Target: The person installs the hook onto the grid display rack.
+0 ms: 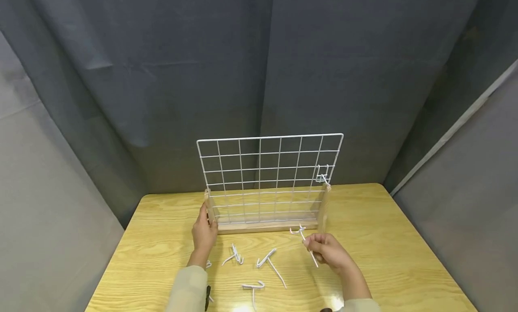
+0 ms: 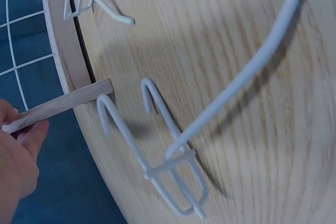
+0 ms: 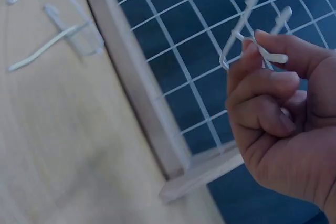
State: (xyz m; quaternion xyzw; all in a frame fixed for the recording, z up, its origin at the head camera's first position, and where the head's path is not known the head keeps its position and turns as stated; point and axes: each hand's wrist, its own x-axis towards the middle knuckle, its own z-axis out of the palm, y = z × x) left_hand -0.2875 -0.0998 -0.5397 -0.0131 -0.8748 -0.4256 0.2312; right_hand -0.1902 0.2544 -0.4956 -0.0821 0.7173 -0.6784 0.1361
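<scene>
right hand (image 1: 329,251) pinches hook (image 1: 308,247), prongs toward grid (image 1: 269,177).

Two bare hands, long pale sleeves

Both forearms wear loose, light beige sleeves that end at the wrists; the left hand (image 1: 204,233) and right hand (image 1: 328,251) are uncovered, with no gloves, rings or watch showing. The fingers (image 3: 262,85) have short, plain nails. A small dark object sits by the left cuff.
</scene>
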